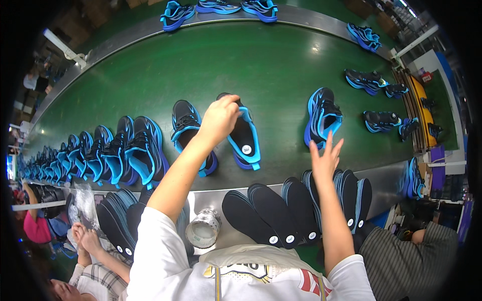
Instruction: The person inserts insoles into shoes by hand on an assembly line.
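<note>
cloth shirt (160,266), hands (219,119) at round-toed shoes (244,136)

You are in what looks like a shoe factory: a long green work surface (281,60) fills mid-frame, matching sneakers (145,150) line its left, stacked insoles (271,205) lie bottom centre, and co-workers (411,266) flank you at lower left and right.
</note>
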{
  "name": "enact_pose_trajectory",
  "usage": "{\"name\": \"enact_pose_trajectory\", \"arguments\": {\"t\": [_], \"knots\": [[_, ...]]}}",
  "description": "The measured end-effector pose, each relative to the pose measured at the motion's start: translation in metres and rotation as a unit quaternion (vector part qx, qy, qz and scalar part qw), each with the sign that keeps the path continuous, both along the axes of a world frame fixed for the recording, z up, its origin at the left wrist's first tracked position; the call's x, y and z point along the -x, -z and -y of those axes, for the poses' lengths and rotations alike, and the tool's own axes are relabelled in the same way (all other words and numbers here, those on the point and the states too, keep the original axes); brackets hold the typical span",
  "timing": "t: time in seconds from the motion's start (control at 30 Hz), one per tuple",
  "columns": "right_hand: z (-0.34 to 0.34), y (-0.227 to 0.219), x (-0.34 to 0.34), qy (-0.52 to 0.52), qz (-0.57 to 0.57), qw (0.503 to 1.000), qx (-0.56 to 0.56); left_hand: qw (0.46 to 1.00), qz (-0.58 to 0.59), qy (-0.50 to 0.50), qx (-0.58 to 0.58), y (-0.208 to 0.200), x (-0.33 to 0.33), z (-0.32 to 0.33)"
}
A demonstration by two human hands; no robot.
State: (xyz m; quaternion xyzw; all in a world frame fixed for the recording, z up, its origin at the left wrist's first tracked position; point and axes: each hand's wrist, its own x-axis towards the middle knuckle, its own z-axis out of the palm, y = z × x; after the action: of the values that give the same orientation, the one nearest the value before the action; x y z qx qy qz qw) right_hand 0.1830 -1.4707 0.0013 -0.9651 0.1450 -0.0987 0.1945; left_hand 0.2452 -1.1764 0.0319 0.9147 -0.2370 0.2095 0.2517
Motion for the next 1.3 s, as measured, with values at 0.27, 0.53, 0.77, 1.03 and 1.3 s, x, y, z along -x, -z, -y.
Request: {"name": "enact_pose_trajectory", "arguments": {"t": [0.27,0.53,0.77,1.03,1.3], "knots": [[0.036,0.028,-0.022,-0.101,0.013,0.978,-0.182,0.861,-0.201,-0.054,0.463,-0.032,0.013,0.0],[-0.002,-0.006,0.068,-0.268,-0.022,0.925,-0.27,0.979,-0.002,-0.047,-0.2,0.008,0.011,0.023],[0.056,0.001,0.194,-0.211,-0.126,0.969,0.007,0.944,-0.104,-0.01,-0.314,0.001,-0.012,0.02],[0.077,0.011,0.23,-0.134,-0.114,0.983,0.051,0.97,-0.088,0.003,-0.225,-0.04,-0.002,0.076],[0.081,0.003,0.221,-0.116,-0.071,0.984,-0.118,0.982,-0.179,0.048,-0.026,0.033,0.006,0.117]]}}
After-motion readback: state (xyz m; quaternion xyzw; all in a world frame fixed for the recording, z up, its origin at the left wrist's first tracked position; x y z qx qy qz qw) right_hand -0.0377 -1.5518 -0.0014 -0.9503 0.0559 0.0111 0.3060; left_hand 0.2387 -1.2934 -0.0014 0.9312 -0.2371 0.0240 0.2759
